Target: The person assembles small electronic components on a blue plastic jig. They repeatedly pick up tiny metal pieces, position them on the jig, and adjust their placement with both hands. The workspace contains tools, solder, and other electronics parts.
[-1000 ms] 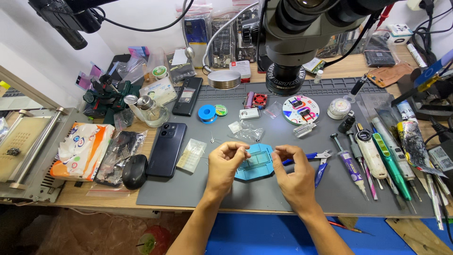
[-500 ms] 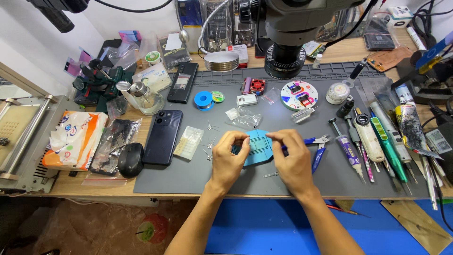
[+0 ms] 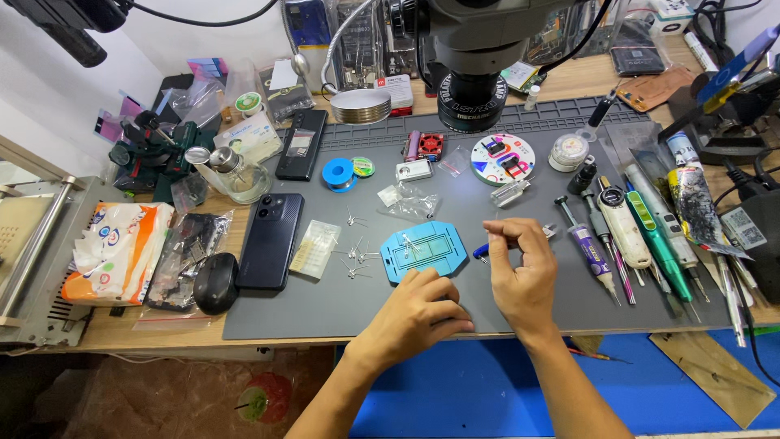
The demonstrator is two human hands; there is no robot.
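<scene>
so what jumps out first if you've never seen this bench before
The light blue octagonal plate at the middle of the grey work mat draws the eye, with the left hand resting at its near edge and the right hand raised just to its right, fingertips pinched. Above them hangs the black microscope head, and a row of pen-like tools fans out along the mat's right side.

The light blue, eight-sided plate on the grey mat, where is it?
In the head view the light blue eight-sided plate lies mid-mat, just beyond the left hand, left of the right hand, below the microscope lens.
</scene>
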